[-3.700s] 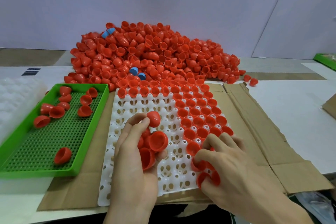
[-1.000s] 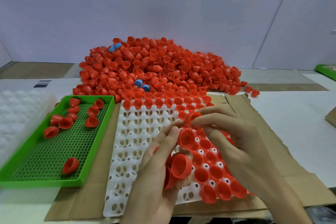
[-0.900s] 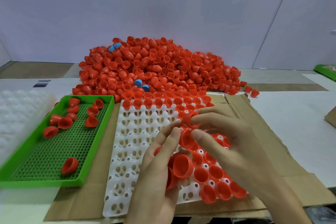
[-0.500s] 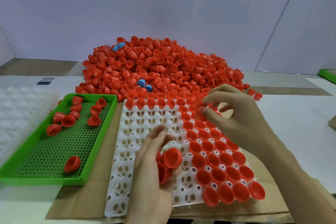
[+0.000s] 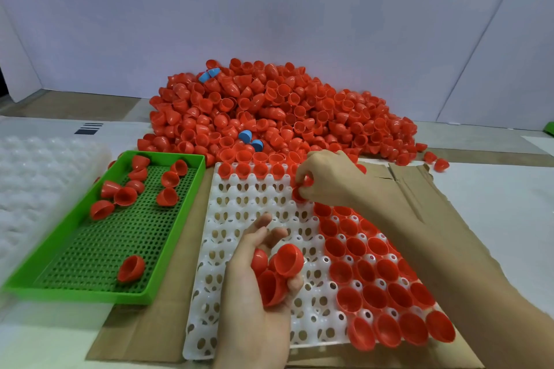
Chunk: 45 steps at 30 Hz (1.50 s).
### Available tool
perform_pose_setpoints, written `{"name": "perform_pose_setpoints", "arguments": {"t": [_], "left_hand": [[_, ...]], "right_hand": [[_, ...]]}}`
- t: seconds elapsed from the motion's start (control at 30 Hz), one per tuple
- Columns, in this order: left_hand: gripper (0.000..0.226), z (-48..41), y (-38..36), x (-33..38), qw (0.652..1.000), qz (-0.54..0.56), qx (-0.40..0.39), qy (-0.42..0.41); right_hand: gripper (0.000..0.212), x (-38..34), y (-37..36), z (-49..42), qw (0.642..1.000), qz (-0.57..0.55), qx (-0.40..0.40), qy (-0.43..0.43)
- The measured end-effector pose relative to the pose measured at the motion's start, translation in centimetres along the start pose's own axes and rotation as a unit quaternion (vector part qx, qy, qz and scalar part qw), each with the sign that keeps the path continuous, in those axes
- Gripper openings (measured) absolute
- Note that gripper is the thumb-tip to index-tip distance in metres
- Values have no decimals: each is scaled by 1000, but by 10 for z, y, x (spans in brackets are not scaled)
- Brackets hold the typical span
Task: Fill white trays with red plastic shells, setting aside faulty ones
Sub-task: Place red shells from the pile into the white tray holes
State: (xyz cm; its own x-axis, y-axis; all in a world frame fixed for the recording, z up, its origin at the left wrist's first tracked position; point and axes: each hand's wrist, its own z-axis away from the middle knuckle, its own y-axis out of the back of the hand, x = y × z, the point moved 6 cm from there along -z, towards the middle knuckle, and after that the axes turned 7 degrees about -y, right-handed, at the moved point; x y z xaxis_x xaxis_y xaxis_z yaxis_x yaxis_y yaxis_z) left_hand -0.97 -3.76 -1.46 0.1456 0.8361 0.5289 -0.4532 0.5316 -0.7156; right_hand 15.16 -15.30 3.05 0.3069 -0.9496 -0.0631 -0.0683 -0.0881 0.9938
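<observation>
Your left hand (image 5: 251, 293) curls its fingers round a cluster of red shells (image 5: 281, 266). Your right hand (image 5: 329, 181) pinches 1 shell (image 5: 300, 189) between closed fingertips, over the white tray (image 5: 239, 213) beneath them.

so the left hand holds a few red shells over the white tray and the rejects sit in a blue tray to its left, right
Not quite: in the head view the reject tray is green, not blue. The left hand does hold red shells over the white tray.
</observation>
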Motion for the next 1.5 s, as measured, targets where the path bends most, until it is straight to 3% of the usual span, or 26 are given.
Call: {"name": "perform_pose_setpoints", "arguments": {"t": [0.27,0.37,0.5,0.57,0.73,1.13,1.3,1.4,1.5], "left_hand": [[36,2,2,1,1000,-3,6,-3],[37,3,2,1,1000,0,10,-2],[37,3,1,0,1000,-1,5,1],[33,4,1,-2,1000,-4,3,5],[23,2,-1,-4,1000,-5,-13,12],[26,1,2,-1,1000,1,0,13],[30,1,3,1,1000,1,8,4],[35,2,2,3,1000,6,5,-7],[36,4,1,5,1000,7,2,-18]], "right_hand": [[18,-5,-2,0,998,40,-50,4],[19,-1,12,-1,998,-16,-66,-7],[19,14,35,-10,993,-96,61,-34],[18,17,33,-18,993,-70,84,-40],[20,14,6,-41,999,-4,29,-15],[25,2,-3,-55,994,96,-16,52],[17,3,25,-43,999,26,-1,35],[13,-8,52,-13,988,-145,41,30],[19,-37,65,41,954,-293,24,67]]}}
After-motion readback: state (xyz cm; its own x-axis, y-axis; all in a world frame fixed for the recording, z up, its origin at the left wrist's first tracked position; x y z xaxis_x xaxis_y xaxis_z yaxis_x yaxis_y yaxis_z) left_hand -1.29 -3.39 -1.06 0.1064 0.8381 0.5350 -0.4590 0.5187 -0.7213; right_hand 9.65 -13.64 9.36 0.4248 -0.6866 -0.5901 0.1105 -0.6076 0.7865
